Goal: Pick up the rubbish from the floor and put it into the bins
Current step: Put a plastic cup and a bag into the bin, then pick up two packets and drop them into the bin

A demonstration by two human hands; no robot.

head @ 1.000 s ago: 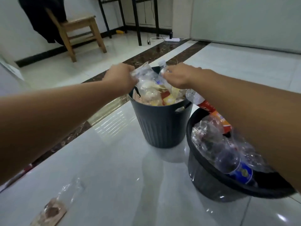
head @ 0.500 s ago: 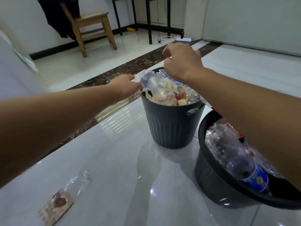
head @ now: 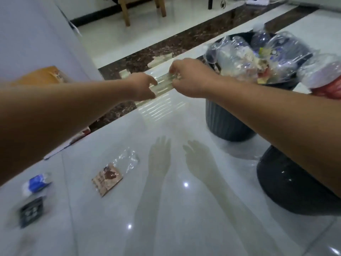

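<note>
A tall grey ribbed bin (head: 228,126) stands at the right, heaped with clear plastic bottles and wrappers (head: 258,58). A wider dark bin (head: 287,185) sits nearer me, mostly behind my right arm. My left hand (head: 142,86) and my right hand (head: 188,78) hover close together just left of the tall bin, fingers loosely curled with nothing in them. On the floor below lie a brown-and-clear wrapper (head: 108,177), a blue-and-white wrapper (head: 36,183) and a small dark packet (head: 31,212).
A white panel (head: 36,34) rises at the left with an orange bag (head: 42,74) against it. A bottle with a red label (head: 324,78) pokes in at the right edge. Wooden chair legs (head: 144,10) and a power strip (head: 256,0) are at the back.
Both hands have let go of the rubbish on the tall bin and drawn back to its left. My view has tipped down and left, so more floor rubbish shows.
</note>
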